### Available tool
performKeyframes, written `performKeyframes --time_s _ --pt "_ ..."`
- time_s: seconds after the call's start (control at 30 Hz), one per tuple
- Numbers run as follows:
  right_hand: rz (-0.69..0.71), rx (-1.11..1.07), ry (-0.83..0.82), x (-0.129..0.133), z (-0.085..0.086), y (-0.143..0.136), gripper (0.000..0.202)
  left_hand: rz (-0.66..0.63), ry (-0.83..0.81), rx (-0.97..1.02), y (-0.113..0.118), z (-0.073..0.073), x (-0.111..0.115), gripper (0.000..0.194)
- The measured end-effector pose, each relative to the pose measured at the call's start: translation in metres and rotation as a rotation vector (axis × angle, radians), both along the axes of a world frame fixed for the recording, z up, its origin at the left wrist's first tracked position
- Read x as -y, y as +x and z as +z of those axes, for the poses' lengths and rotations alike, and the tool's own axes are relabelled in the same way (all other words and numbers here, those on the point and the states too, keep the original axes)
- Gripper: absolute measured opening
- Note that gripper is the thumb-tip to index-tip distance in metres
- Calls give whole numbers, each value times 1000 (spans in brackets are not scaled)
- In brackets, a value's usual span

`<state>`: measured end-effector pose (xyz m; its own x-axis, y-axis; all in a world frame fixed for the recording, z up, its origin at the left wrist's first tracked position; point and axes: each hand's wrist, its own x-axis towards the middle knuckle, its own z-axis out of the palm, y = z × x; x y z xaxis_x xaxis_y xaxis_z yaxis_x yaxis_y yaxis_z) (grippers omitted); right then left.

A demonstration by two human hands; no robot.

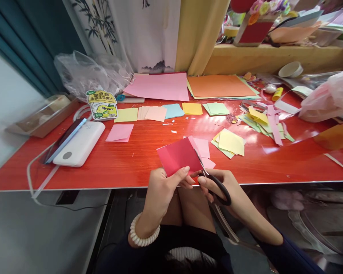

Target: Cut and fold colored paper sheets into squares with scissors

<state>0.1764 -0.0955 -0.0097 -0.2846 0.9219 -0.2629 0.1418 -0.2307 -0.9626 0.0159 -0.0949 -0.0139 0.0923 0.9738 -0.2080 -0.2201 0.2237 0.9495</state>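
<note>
My left hand [167, 186] pinches the lower edge of a dark pink paper sheet [178, 155] above the table's front edge. Black-handled scissors [221, 190] are in my right hand [221, 184], their blades along the sheet's right side. Just behind the sheet, lighter pink paper pieces [202, 147] lie on the red table. To the right sits a small stack of pale yellow and green squares [230, 142]. A row of paper squares runs across the table behind, including blue [173, 110], yellow [191, 108] and light green [217, 109] ones.
A white power bank [81, 146] and a phone lie at left, near a clear-lidded box [42, 118]. Large pink [162, 85] and orange sheets [220, 86] lie at the back. Paper scraps [263, 121] and a pink plastic bag [330, 95] are at right.
</note>
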Motion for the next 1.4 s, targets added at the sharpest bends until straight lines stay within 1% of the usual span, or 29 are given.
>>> performKeyframes --time_s 0.17,0.37,0.47,0.57,0.77,0.87,0.9,1.0,1.07,1.17,1.27,1.4 --pt "10 3 -4 0 -3 0 34 6 12 -9 0 -2 0 27" --pt "25 -24 -6 -3 -3 1 40 -20 21 -33 2 -4 1 27" --pt "36 -15 -1 -3 -5 3 38 -17 26 -40 2 -6 1 27" --pt "25 -7 0 -2 -7 5 35 -18 25 -40 3 -7 1 28" --pt "-8 -33 -9 -2 -8 4 37 -25 41 -38 6 -10 2 28" --pt "-23 -66 -39 -3 -8 4 31 -28 40 -44 7 -11 3 28" --pt "-41 -76 -53 -3 -8 4 37 -27 38 -47 7 -11 4 29" --pt "-102 -72 -72 -3 -7 4 76 -27 35 -50 7 -11 3 29" --pt "-116 -70 -61 -3 -7 4 89 -30 35 -47 7 -11 2 28" --pt "-106 -94 -37 -3 -6 4 98 -32 45 -54 7 -10 2 27" --pt "-93 -106 -31 -2 -5 4 99 -28 48 -60 8 -10 4 26" --pt "-110 -89 -41 -2 -4 4 99 -28 42 -68 7 -10 6 27"
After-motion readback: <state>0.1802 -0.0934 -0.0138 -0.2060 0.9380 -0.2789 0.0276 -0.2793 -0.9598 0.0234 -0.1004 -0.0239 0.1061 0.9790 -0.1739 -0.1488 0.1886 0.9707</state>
